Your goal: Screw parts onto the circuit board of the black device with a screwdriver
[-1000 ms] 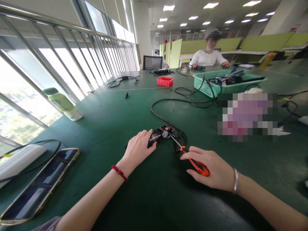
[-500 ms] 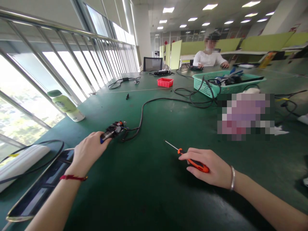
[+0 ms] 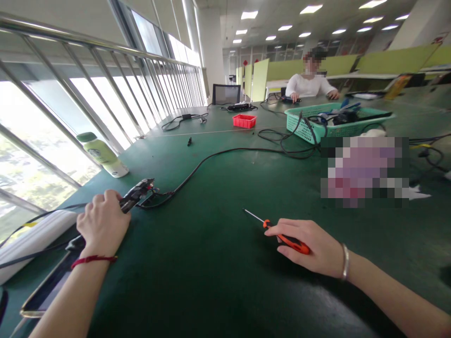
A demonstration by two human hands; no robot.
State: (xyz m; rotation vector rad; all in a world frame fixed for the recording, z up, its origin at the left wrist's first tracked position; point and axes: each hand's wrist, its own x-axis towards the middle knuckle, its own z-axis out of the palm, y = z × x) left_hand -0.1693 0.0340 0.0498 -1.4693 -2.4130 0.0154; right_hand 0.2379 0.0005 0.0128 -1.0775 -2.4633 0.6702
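Observation:
My left hand (image 3: 104,220) is closed around a long dark corded device with exposed inner parts (image 3: 138,191). Small parts and wires show at its far end, where a black cord (image 3: 197,168) runs off across the table. I cannot make out its exact kind, and my fingers hide its middle. In my right hand (image 3: 310,244) is a screwdriver with an orange and black handle (image 3: 294,244). Its thin metal shaft points to the left, low over the green table (image 3: 211,272), apart from the device. Under my left wrist lies a dark phone-like slab with a pale rim (image 3: 49,295).
At left stand a green-capped bottle (image 3: 105,157) and a white block-like object (image 3: 38,239) beside the railing (image 3: 105,80). A red tray (image 3: 244,121) and a filled teal basket (image 3: 306,126) are farther back. A blurred pinkish item (image 3: 362,164) lies right. Another person (image 3: 310,85) sits opposite.
My left hand has moved left and toward me with the device, pulling the cord straighter. The device's near end now shows below my hand. My right hand and the screwdriver have hardly moved.

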